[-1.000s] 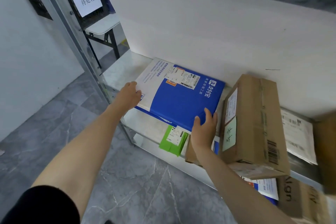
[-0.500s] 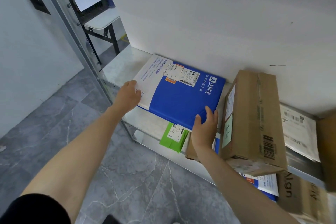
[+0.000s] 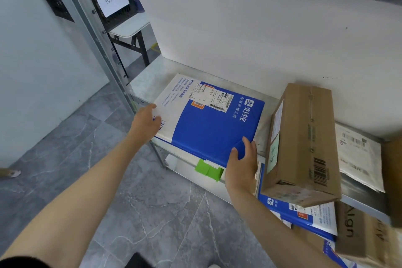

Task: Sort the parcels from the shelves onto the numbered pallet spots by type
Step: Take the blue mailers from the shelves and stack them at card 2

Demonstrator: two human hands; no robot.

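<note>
Metal shelf (image 3: 148, 85) against a white wall, grey tile floor below. Flat blue-and-white parcel (image 3: 208, 124) lies on the shelf's left part, near edge overhanging the front. Left hand (image 3: 144, 124) grips its near white corner, fingers curled round the edge. Right hand (image 3: 241, 165) grips the near blue corner, thumb and forefinger on top. Cardboard box (image 3: 304, 143) sits just right of it, partly on a white mailer (image 3: 359, 159). Green packet (image 3: 208, 169) on the shelf underneath.

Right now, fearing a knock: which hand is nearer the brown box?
Right. The right hand grips the blue parcel's corner beside the brown box; the left hand grips the far edge.
</note>
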